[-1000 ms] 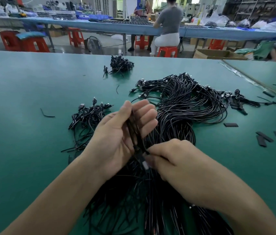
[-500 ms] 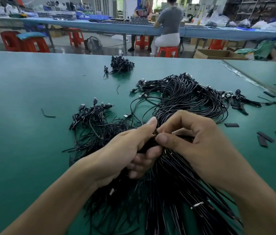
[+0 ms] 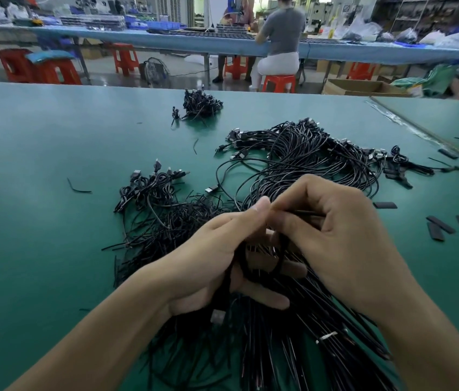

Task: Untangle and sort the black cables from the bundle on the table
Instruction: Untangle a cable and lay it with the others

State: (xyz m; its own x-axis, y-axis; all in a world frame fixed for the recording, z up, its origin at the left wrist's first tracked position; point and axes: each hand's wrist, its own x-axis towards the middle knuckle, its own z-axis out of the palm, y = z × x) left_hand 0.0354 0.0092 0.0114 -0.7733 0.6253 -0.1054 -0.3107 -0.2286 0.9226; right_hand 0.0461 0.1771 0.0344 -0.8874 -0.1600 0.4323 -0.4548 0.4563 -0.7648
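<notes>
Both hands (image 3: 279,244) now looping one cable (image 3: 253,266).

hands (image 3: 217,258): 2; cable piles (image 3: 304,153): 4; red stools (image 3: 279,82): 6, maybe more; cardboard box (image 3: 360,87): 1

Even overhead light, soft shadows, wide-angle edge distortion

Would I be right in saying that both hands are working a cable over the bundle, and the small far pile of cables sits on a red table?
Not quite: the head view shows the small far pile on a green table, not red. Both the left hand and right hand do work a cable over the bundle.
</notes>
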